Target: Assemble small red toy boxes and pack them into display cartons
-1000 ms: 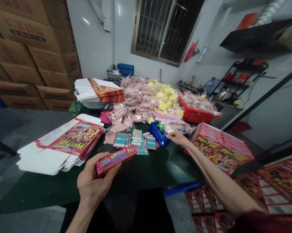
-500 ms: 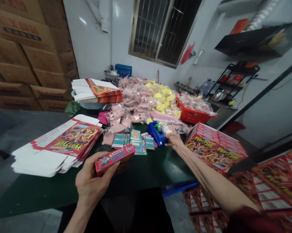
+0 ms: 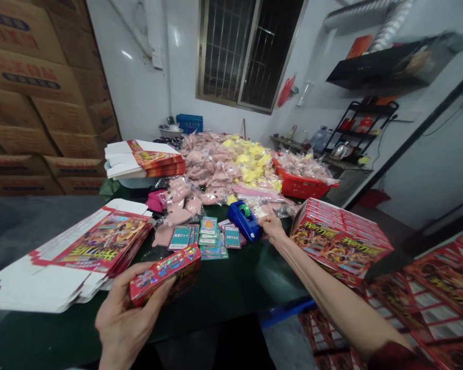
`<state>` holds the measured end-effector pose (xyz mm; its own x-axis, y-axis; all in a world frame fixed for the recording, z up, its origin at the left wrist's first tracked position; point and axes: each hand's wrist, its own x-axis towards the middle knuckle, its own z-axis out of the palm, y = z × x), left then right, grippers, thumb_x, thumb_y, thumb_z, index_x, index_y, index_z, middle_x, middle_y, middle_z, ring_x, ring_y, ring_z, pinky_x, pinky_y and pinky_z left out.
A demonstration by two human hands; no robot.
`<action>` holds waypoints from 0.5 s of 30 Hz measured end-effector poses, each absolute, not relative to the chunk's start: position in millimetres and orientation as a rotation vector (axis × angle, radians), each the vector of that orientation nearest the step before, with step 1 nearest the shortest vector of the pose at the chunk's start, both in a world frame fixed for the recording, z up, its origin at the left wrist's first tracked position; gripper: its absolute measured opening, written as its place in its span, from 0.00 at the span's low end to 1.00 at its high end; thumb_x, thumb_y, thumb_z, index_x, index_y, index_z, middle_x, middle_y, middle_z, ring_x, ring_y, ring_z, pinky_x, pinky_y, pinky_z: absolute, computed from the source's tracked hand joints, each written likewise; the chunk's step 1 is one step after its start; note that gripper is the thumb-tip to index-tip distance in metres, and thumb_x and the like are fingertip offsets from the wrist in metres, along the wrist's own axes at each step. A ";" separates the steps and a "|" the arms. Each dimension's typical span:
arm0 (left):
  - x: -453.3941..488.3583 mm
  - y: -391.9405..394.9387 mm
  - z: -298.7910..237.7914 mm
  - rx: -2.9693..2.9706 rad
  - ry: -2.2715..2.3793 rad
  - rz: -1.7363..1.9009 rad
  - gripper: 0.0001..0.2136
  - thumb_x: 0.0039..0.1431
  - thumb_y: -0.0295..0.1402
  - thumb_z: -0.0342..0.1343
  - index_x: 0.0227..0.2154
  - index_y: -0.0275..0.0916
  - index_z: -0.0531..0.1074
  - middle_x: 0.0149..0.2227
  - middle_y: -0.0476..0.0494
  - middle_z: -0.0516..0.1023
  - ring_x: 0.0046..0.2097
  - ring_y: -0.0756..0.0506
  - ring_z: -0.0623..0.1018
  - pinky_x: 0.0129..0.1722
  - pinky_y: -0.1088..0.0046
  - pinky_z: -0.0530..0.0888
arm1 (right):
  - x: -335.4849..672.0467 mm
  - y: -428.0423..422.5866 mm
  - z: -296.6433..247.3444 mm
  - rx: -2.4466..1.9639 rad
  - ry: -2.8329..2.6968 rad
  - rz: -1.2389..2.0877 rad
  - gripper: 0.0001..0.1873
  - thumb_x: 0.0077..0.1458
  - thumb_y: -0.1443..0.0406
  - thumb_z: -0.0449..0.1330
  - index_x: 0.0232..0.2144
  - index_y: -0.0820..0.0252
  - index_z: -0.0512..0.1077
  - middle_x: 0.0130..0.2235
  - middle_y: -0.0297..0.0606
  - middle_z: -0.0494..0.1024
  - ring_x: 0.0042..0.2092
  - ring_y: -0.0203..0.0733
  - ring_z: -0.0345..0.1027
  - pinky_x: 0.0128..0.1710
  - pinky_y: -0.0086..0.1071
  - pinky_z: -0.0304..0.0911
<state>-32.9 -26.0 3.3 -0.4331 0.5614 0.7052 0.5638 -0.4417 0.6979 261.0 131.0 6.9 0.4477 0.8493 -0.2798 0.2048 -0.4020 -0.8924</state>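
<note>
My left hand is closed round one end of a small red holographic box, held just above the near edge of the dark green table. My right arm stretches forward. My right hand rests at the end of a blue tape dispenser, fingers pinched at its cutter; what they pinch is too small to make out. Teal and pink card packs lie left of the dispenser.
A stack of flat printed cartons lies at the left, another further back. Bagged pink and yellow items are heaped behind, with a red basket. Filled red display boxes sit right. Brown cartons line the wall.
My left hand with the red box has dropped lower and to the left in view. My right hand stays at the tape dispenser. The view has shifted slightly.
</note>
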 end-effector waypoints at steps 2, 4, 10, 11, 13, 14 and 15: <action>-32.7 -26.3 4.3 -1.662 -1.660 -2.045 0.15 0.48 0.35 0.63 0.39 0.41 0.71 0.34 0.50 0.76 0.29 0.51 0.76 0.31 0.78 0.74 | 262.9 132.9 8.8 -1.849 -0.871 1.001 0.16 0.59 0.60 0.55 0.48 0.61 0.66 0.49 0.42 0.69 0.46 0.42 0.67 0.44 0.42 0.66; -32.6 -26.1 4.7 -1.666 -1.659 -2.024 0.14 0.48 0.36 0.63 0.39 0.41 0.71 0.34 0.51 0.76 0.30 0.51 0.76 0.32 0.78 0.74 | 264.5 135.8 10.1 -1.826 -0.848 1.023 0.17 0.59 0.60 0.55 0.48 0.61 0.66 0.49 0.42 0.69 0.46 0.42 0.67 0.44 0.42 0.66; -31.2 -26.6 6.0 -1.633 -1.729 -2.036 0.16 0.49 0.36 0.62 0.40 0.40 0.70 0.36 0.49 0.75 0.32 0.51 0.75 0.36 0.77 0.73 | 269.2 132.2 -0.8 -1.699 -0.800 1.009 0.17 0.59 0.60 0.55 0.48 0.62 0.66 0.49 0.42 0.69 0.45 0.42 0.67 0.43 0.42 0.67; -30.7 -27.0 6.8 -1.632 -1.725 -2.038 0.15 0.48 0.36 0.63 0.40 0.40 0.70 0.35 0.49 0.75 0.32 0.50 0.75 0.35 0.77 0.73 | 270.4 127.6 -5.4 -1.663 -0.807 0.998 0.17 0.59 0.61 0.55 0.48 0.62 0.66 0.48 0.42 0.70 0.45 0.42 0.68 0.43 0.42 0.67; -29.4 -27.5 8.4 -1.622 -1.720 -2.039 0.15 0.47 0.35 0.63 0.39 0.39 0.71 0.34 0.49 0.76 0.30 0.51 0.75 0.32 0.78 0.73 | 272.9 116.8 -16.2 -1.588 -0.828 0.981 0.16 0.59 0.61 0.55 0.47 0.63 0.66 0.47 0.41 0.70 0.44 0.41 0.68 0.42 0.41 0.67; -28.6 -27.6 9.1 -1.609 -1.730 -2.040 0.15 0.46 0.35 0.64 0.38 0.39 0.71 0.33 0.50 0.76 0.30 0.51 0.75 0.31 0.78 0.73 | 274.1 111.7 -22.2 -1.554 -0.840 0.974 0.15 0.59 0.61 0.55 0.46 0.63 0.67 0.46 0.41 0.71 0.44 0.41 0.68 0.42 0.40 0.68; -28.0 -27.4 9.4 -1.584 -1.742 -2.041 0.15 0.46 0.35 0.64 0.38 0.39 0.72 0.33 0.50 0.76 0.29 0.51 0.75 0.30 0.78 0.73 | 275.2 107.4 -28.3 -1.525 -0.850 0.965 0.15 0.59 0.61 0.55 0.46 0.63 0.67 0.46 0.40 0.71 0.43 0.40 0.69 0.41 0.40 0.68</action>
